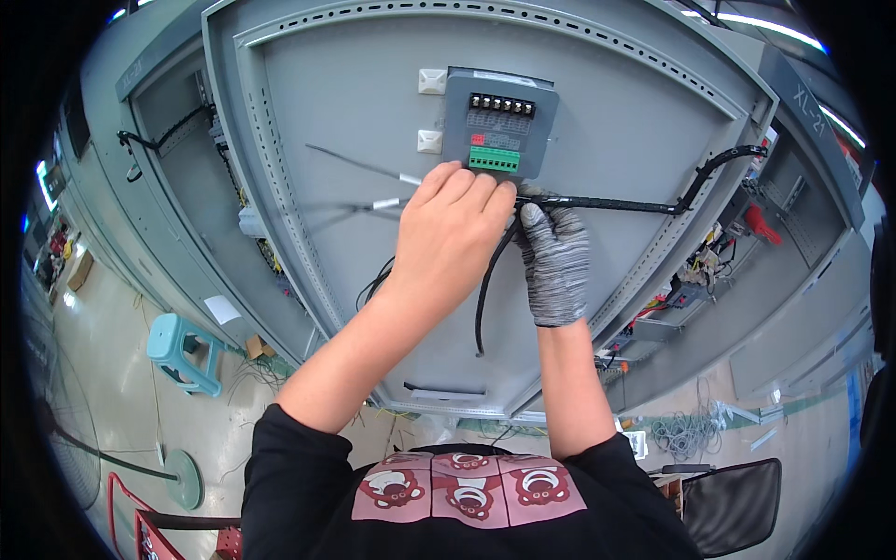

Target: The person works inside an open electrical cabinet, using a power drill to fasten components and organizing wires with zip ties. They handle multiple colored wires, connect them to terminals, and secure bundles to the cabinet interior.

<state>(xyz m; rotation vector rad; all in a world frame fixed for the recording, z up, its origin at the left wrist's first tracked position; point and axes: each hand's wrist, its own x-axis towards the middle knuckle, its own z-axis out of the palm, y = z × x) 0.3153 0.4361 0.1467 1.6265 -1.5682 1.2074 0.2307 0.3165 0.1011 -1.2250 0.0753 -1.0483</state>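
Observation:
My bare left hand [453, 224] is closed over thin grey wires just below the meter's green terminal block [495, 159]; its fingertips are hidden. White sleeves [385, 203] sit on those wires, whose loose ends stick out to the left, blurred in part. Beside it, my right hand [558, 261], in a grey striped knit glove, grips the black wrapped cable bundle [616, 203]. The bundle runs right to the panel's edge. From between my hands a black cable end [480, 322] hangs down. The grey meter module [504, 121] is fixed to the panel above, with a black screw terminal strip on it.
White adhesive mounts [430, 142] are stuck left of the module. The grey cabinet door [345, 103] has a perforated frame. Open cabinets with wiring stand on both sides. A light-blue stool [182, 350] is at lower left, a black mesh chair [733, 509] at lower right, and wire coils [686, 434] on the floor.

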